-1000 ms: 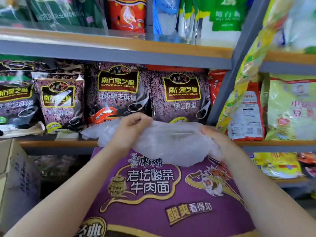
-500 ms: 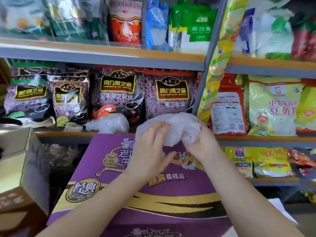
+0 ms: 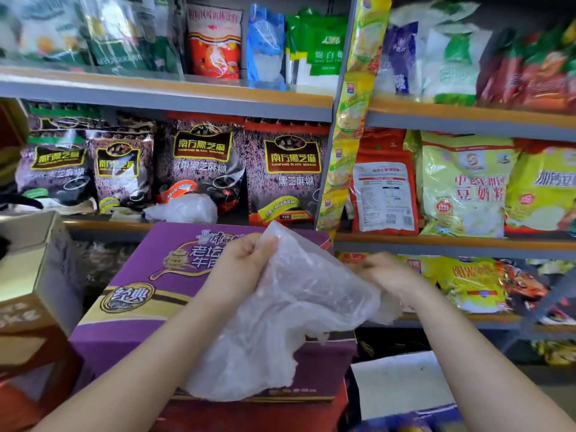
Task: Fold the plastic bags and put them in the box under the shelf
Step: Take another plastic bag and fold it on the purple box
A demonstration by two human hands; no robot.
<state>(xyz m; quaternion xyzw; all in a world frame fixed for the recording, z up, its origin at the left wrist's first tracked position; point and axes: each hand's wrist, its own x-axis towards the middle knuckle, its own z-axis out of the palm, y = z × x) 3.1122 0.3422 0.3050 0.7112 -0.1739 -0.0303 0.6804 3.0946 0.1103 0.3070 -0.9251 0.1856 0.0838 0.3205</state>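
At the far left an open brown cardboard box [image 3: 34, 275] stands beside a purple cardboard noodle carton [image 3: 146, 294] with gold and white print, which sits in front of the grey metal shelf with wooden boards [image 3: 187, 98]. On the shelf board behind the carton, among dark purple sesame-paste packets [image 3: 199, 163], lies a crumpled translucent white plastic bag [image 3: 184, 210], apart from both hands. Over the carton's top the left hand [image 3: 240, 263] is raised with its fingers curled round the upper edge of a second thin translucent plastic bag [image 3: 280, 322]; this bag hangs from that grip, spreading down and to the right across the carton and over its front edge. The right hand [image 3: 386, 272], level with the lower shelf, pinches the bag's right side with bent fingers, so the sheet is stretched loosely between the two hands. Right of the shelf upright stand yellow-green soy-milk-powder bags [image 3: 464, 185].
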